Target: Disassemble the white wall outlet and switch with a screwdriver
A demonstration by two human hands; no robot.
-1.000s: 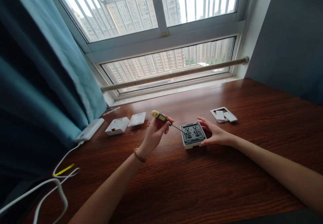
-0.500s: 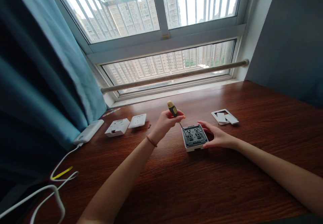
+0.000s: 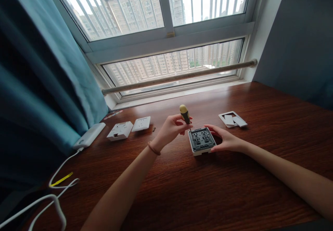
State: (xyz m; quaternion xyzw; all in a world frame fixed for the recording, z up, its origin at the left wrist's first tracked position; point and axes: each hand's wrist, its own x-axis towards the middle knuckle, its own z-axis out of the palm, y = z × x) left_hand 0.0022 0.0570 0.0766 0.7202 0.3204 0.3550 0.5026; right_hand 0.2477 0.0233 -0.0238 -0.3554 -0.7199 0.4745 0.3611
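Observation:
My left hand (image 3: 173, 127) is closed around a screwdriver (image 3: 185, 114) with a yellow and dark handle. Its thin shaft points down at the left side of a wall switch (image 3: 201, 141), and the tip appears to touch there. The switch has a dark inner face with two mechanisms and sits on a white box. My right hand (image 3: 225, 139) grips this switch from the right, thumb at the near corner and fingers at the far side. Farther right lies a white frame (image 3: 232, 113) with loose white rocker plates (image 3: 238, 120) on it.
On the left are a white mounting box (image 3: 119, 131), a white socket plate (image 3: 141, 123) and small screws (image 3: 154, 129). A white device (image 3: 90, 136) with a white cable (image 3: 63, 158) lies by the blue curtain (image 3: 85, 85). A yellow strip (image 3: 61, 179) is near the cable. The window stands behind the table.
My left hand has shifted slightly right, and the screwdriver now stands more upright. My right hand still holds the switch in about the same place.

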